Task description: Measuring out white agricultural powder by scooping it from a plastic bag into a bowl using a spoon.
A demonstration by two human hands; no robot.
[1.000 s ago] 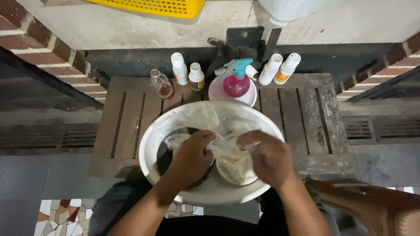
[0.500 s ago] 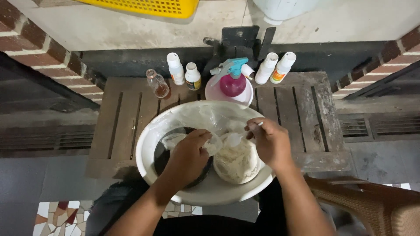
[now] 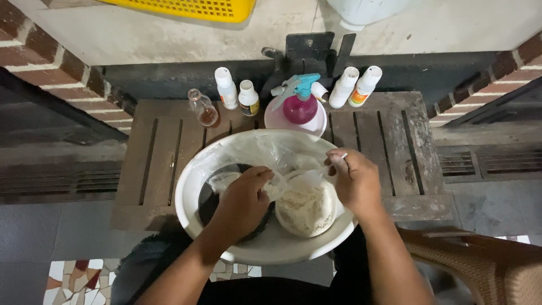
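Head view, looking straight down. A round white plastic basin [image 3: 195, 212] sits in the centre of the frame on a weathered slatted wooden desk [image 3: 169, 141]. Inside it: a clear, crinkled plastic bag [image 3: 265, 149] with thin glossy film, a mound of pale, coarse powder [image 3: 305, 209] at centre right, and a dark round dish [image 3: 208, 204] at centre left, partly covered. Left hand [image 3: 243, 200] is low in the basin at centre, fingers curled together and pinched on the bag film just beside the powder. Right hand [image 3: 355, 181], right of centre, has its fingers clamped on the opposite edge of the film — the bag mouth is stretched between the two hands. Along the upper edge of the desk, counted left to right: one small clear glass bottle [image 3: 203, 107] with amber liquid at its bottom; two white plastic bottles [image 3: 227, 87] with white caps, the second shorter with a yellowish label; one magenta spray bottle [image 3: 300, 104] with a teal trigger head, standing in a small white bowl [image 3: 276, 118]; two more white capped bottles [image 3: 354, 86], leaning. Four white bottles in all. Yellow perforated crate [image 3: 192, 8] at the top edge; red brick [image 3: 34, 51] at upper left and upper right; woven brown chair [image 3: 485, 265] at lower right; mosaic tile floor [image 3: 62, 279] at lower left.
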